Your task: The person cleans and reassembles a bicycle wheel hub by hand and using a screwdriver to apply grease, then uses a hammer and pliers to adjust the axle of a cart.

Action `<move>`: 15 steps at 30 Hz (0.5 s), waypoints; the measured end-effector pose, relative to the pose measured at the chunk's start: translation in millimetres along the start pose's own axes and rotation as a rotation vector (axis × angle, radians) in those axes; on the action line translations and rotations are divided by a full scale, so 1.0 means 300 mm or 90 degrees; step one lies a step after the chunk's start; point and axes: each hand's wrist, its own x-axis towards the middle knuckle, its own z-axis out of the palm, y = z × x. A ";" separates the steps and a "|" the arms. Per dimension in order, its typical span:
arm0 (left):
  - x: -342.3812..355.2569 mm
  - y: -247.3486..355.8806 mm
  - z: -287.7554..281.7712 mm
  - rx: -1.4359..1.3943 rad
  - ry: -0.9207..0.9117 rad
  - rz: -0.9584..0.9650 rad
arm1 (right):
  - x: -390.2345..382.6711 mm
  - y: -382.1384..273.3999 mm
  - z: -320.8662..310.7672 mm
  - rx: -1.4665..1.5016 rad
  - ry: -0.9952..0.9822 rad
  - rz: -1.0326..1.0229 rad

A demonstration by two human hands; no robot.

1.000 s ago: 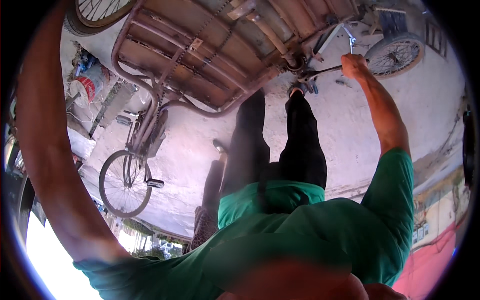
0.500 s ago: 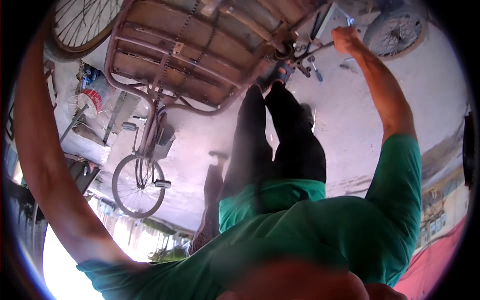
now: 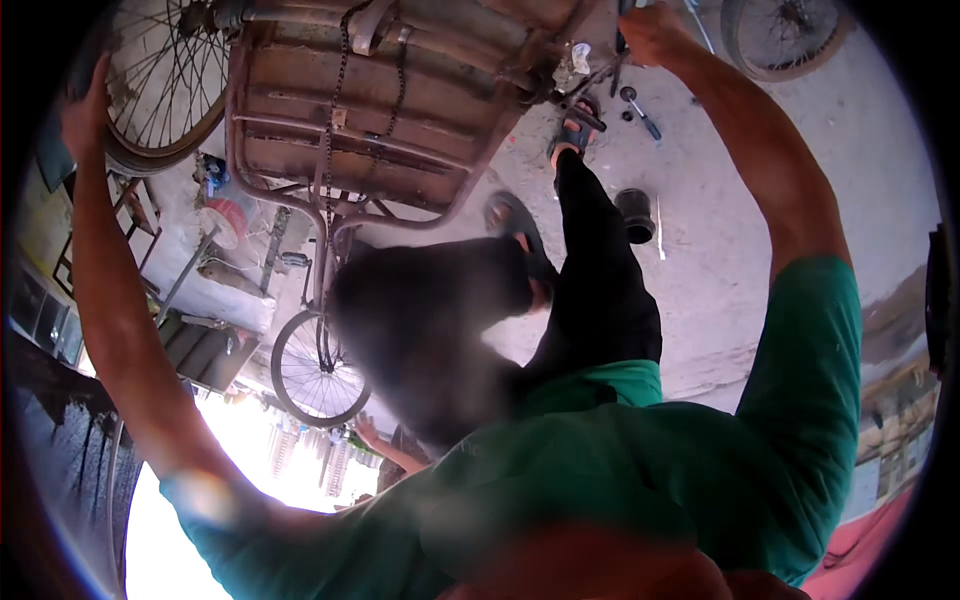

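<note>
An overturned cargo tricycle with a rusty brown bed fills the upper middle, its chain hanging down across it. At the upper left, my left hand is beside the tyre of the spoked rear wheel; its fingers are dark and partly hidden. My right hand is closed on a metal rod at the axle end opposite that wheel, near the picture's top edge. Something whitish sits by the axle end. My left leg is bent and blurred, with its sandalled foot near the bed's edge.
A ratchet-like tool with a blue handle and a black can stand out on the concrete floor. A detached wheel lies at the upper right. The front wheel is at lower left, with another person's hand near it. A red-and-white spool lies left.
My left leg has lifted and bent forward. My right hand has moved up and slightly left in the picture. The left hand has come into view by the wheel; another person's hand now shows.
</note>
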 end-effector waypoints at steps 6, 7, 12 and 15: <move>-0.034 0.059 -0.029 -0.301 -0.058 -0.345 | -0.058 -0.027 -0.106 0.030 -0.046 0.025; -0.027 0.059 -0.041 -0.315 -0.062 -0.346 | -0.059 -0.031 -0.118 0.034 -0.048 0.032; 0.062 0.121 -0.212 -0.411 -0.163 -0.305 | -0.088 -0.038 -0.148 0.055 -0.063 0.091; 0.065 0.182 -0.279 -0.409 -0.158 -0.330 | -0.119 -0.045 -0.155 0.092 -0.068 0.116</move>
